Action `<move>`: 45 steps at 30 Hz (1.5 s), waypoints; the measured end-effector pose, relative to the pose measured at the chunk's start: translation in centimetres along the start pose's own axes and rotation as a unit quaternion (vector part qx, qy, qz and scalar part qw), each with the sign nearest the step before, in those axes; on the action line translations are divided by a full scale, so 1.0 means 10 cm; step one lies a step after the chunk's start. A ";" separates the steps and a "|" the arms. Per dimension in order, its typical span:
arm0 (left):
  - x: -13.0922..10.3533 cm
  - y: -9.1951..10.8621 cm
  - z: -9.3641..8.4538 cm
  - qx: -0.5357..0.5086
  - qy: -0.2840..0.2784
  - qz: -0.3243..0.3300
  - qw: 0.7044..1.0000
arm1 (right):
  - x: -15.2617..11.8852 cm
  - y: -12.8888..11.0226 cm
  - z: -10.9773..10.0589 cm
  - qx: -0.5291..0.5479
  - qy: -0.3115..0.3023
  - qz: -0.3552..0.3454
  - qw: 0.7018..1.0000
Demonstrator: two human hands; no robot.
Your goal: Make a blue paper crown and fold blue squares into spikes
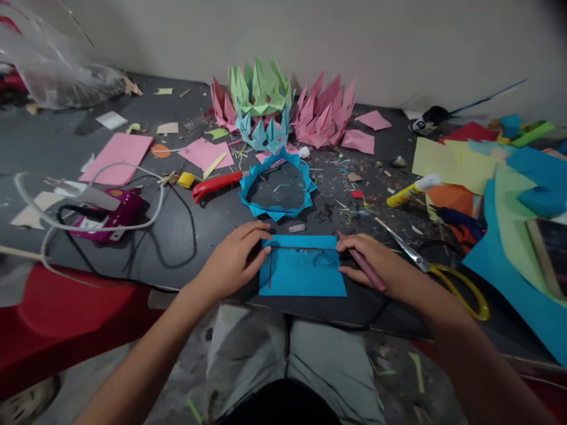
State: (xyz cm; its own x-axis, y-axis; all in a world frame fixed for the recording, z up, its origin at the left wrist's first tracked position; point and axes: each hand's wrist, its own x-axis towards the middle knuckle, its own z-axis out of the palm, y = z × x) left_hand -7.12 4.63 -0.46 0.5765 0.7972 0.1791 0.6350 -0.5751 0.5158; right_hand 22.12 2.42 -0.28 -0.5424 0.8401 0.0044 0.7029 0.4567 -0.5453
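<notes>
A blue sheet of paper (301,284) lies at the table's front edge, between my hands. Across its upper part rests a clear ruler (305,258) with a half-round protractor shape near its right end. My left hand (239,254) holds the ruler's left end down, thumb on it and fingers curled at the paper's upper left corner. A mauve pen (367,268) is gripped in my right hand (372,257), its tip near the paper's upper right corner. Those fingers also touch the ruler's right end. A red line runs down the sheet's left side.
A blue zigzag paper ring (278,211) stands just beyond. Behind it are green (261,88), pink (325,115) and light-blue (263,133) folded paper crowns. A red cutter (217,186) and purple corded device (108,215) lie left; scissors (420,260) and a glue stick (411,192) lie right.
</notes>
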 end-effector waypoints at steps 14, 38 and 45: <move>-0.32 0.10 -0.05 0.142 -0.048 0.010 0.989 | -0.37 0.18 -0.04 0.083 0.149 0.078 0.982; -0.59 0.36 0.06 0.142 0.079 0.239 0.957 | 0.20 -0.18 0.30 0.222 0.196 0.084 0.951; -0.58 0.38 0.22 0.134 0.055 0.203 0.968 | 0.28 -0.14 0.16 0.097 0.226 0.089 0.965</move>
State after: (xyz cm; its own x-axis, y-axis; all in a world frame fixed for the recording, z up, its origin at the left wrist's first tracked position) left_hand -6.97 -2.57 -1.37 0.7578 0.5011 0.4180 0.4861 -0.8608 0.1507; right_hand 18.88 3.69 -0.80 -0.1342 0.9623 0.2366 0.6436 0.2662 -0.7176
